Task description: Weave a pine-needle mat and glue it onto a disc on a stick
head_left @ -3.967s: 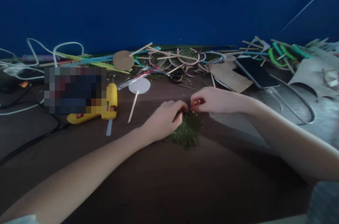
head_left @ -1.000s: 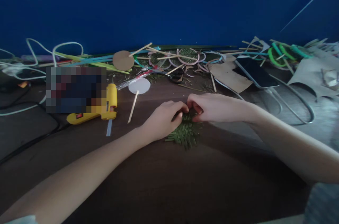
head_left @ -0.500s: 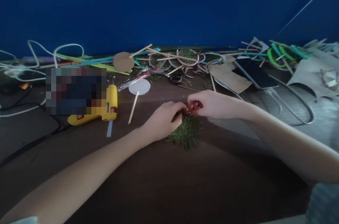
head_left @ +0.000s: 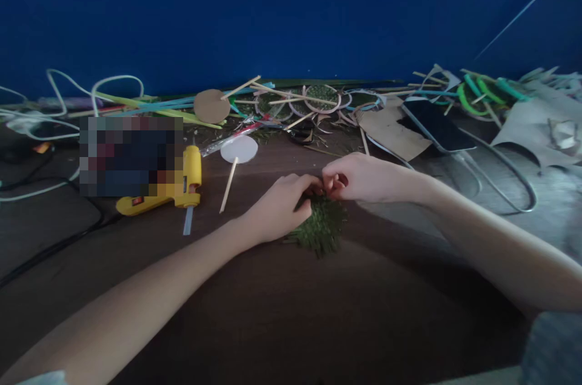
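our left hand [head_left: 278, 208] rests curled on the green woven mat [head_left: 324, 230], fingers pinching its 12 o'clock edge. our right hand [head_left: 364, 179] meets it there, fingertips nipped shut on the same edge (dim here). the mat lies flat on the brown table [head_left: 282, 312], with a yellow glue gun [head_left: 175, 188] at 9 o'clock.

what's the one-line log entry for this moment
left hand: holding green woven piece on table | right hand: pinching its far edge | nearby: yellow glue gun to the left
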Motion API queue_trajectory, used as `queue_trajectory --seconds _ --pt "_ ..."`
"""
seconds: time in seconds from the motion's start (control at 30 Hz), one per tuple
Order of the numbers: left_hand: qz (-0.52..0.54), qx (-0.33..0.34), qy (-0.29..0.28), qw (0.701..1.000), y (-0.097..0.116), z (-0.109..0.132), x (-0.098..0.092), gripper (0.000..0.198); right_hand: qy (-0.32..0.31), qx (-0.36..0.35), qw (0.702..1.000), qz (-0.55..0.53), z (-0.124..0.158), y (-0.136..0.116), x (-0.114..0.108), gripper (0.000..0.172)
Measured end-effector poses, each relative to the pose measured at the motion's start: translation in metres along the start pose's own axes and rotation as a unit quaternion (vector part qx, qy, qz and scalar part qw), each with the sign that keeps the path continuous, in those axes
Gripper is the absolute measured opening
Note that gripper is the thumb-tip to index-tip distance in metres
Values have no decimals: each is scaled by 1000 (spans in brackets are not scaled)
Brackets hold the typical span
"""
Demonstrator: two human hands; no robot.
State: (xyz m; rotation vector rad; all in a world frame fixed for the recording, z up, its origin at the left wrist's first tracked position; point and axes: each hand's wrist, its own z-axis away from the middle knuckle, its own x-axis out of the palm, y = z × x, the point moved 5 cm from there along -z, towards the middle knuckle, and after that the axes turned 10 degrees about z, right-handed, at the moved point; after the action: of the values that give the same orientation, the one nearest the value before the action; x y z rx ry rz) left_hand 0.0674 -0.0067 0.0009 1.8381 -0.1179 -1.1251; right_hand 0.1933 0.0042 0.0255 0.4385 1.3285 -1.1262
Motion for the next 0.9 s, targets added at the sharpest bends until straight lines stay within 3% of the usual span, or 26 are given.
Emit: queue_trajectory --seconds 0.23,0.6,0.77,0.9 --pt "51 0 10 999 0 1 -2 28 6 -27 1000 11 0 0 -1 11" --pt "19 5 11 1000 -1 3 -1 30 13 -73 997 9 1 1 -7 14" --pt "26 17 43 999 1 5 -5 30 13 -46 999 5 -2 1 -5 8" --pt "-48 73 49 995 2 7 -2 19 -3 -11 1000 -16 -5 3 -1 3"
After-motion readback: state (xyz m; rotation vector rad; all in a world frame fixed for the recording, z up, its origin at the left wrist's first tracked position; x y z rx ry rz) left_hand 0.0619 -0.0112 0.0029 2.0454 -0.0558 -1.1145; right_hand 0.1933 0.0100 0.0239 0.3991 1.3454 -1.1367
